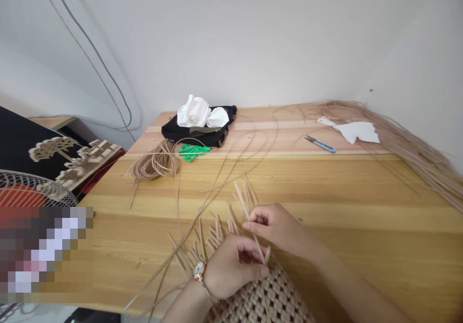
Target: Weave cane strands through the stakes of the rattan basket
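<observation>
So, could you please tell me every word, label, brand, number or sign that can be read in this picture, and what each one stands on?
No text can be read anywhere. The wristwatch dial is too small to read, and the blue-handled cutter, black pouch and electric fan show no legible marks.

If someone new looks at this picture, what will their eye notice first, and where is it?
The eye goes first to the left hand and right hand at the bottom centre, gripping stiff pale strips that rise from a woven piece. Farther back on the wooden table, a coil of strips lies left of center, near a black bag with white tissue on top. A long bundle of strips spreads along the right wall.
</observation>
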The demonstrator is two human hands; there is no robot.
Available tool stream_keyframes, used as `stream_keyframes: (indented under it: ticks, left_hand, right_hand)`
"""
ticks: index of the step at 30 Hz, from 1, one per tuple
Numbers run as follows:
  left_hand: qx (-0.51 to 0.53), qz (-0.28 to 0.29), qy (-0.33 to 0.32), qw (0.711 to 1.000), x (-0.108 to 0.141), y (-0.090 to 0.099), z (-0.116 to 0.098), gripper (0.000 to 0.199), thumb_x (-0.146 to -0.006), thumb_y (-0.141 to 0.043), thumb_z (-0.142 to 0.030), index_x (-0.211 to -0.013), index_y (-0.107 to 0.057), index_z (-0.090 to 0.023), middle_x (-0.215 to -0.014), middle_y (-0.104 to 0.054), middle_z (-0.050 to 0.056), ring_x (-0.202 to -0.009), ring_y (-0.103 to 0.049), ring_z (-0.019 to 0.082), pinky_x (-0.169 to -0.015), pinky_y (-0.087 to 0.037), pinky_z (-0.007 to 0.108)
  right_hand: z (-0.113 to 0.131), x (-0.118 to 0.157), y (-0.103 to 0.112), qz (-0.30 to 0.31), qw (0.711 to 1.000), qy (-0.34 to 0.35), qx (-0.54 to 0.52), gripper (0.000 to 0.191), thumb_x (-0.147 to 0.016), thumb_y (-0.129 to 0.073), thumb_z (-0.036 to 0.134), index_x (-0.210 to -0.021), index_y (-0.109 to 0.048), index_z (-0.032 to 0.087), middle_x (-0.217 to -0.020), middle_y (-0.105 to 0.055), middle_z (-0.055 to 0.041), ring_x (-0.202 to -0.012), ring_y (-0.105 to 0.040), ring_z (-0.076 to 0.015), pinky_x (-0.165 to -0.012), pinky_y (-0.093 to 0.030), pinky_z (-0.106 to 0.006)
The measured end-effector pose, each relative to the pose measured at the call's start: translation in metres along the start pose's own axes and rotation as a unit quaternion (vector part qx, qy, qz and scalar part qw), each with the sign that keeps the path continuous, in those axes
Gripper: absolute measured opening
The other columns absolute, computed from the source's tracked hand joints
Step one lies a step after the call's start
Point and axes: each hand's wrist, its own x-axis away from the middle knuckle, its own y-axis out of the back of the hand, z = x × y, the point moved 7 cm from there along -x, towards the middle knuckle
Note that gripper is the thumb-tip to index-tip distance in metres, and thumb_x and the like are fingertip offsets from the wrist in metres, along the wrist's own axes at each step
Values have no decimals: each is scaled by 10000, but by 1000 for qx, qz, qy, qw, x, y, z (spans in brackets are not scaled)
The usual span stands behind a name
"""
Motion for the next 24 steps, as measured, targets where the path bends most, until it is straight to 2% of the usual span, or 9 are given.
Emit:
stream_keyframes:
  ticks: [3,5,7,9,11,15,17,21,24]
  left_hand:
    - [3,-23,18,1000,1,1,2,44,-574,-646,-132,-588,-621,-99,-607,-559,3,-578,-474,102,-581,-355,209]
    - [8,-36,19,999,2,3,3,45,-568,-646,-119,-599,-624,-95,-643,-588,18,-598,-501,111,-595,-376,216]
    - [-2,-60,18,998,3,6,3,57,-560,-656,-119,-589,-614,-94,-659,-603,30,-621,-522,125,-609,-393,226]
    - [-18,-84,22,996,5,9,3,70,-551,-666,-120,-573,-603,-97,-639,-603,30,-624,-530,133,-611,-399,233]
    - [-20,-90,27,995,6,10,3,68,-552,-664,-120,-568,-601,-100,-623,-598,24,-611,-529,129,-602,-399,231]
    - [2,-97,16,995,8,10,3,68,-568,-660,-133,-588,-600,-110,-665,-606,18,-610,-519,114,-603,-396,220]
    - [3,-100,15,995,8,10,4,69,-575,-658,-129,-589,-593,-112,-647,-596,10,-605,-509,108,-603,-392,218]
    - [10,-79,17,997,6,5,6,61,-583,-645,-112,-597,-585,-115,-583,-559,-9,-574,-496,106,-580,-384,219]
    - [26,-60,4,998,6,1,2,64,-586,-645,-104,-569,-583,-110,-621,-586,8,-617,-517,117,-616,-395,225]
  right_hand:
    - [-6,9,10,-76,997,-18,17,195,-721,-586,271,-875,-552,156,-599,-483,43,-531,-432,-93,-499,-327,-214]
    - [4,19,15,-91,994,50,40,153,-751,-551,205,-900,-571,173,-748,-545,0,-678,-499,-119,-620,-384,-244]
    - [17,30,13,-54,988,135,57,160,-785,-477,114,-835,-610,188,-891,-563,-25,-838,-509,-133,-741,-387,-266]
    - [22,40,9,-8,983,173,56,260,-778,-424,37,-849,-620,194,-930,-569,-29,-883,-505,-131,-773,-387,-269]
    - [21,48,6,15,984,174,42,308,-765,-405,10,-908,-608,192,-908,-580,-36,-855,-512,-133,-755,-404,-273]
    - [13,54,3,15,989,148,1,246,-809,-420,81,-952,-588,192,-907,-575,-46,-855,-512,-144,-758,-420,-286]
    - [14,55,3,17,988,150,-3,297,-818,-394,68,-1008,-577,206,-925,-559,-45,-878,-504,-141,-776,-417,-285]
    - [25,52,-2,59,981,176,56,536,-787,-318,-17,-1185,-499,293,-1009,-498,-43,-946,-470,-135,-809,-408,-287]
    - [28,46,0,53,978,170,112,497,-790,-363,12,-1180,-510,283,-1027,-493,-50,-951,-465,-147,-809,-408,-296]
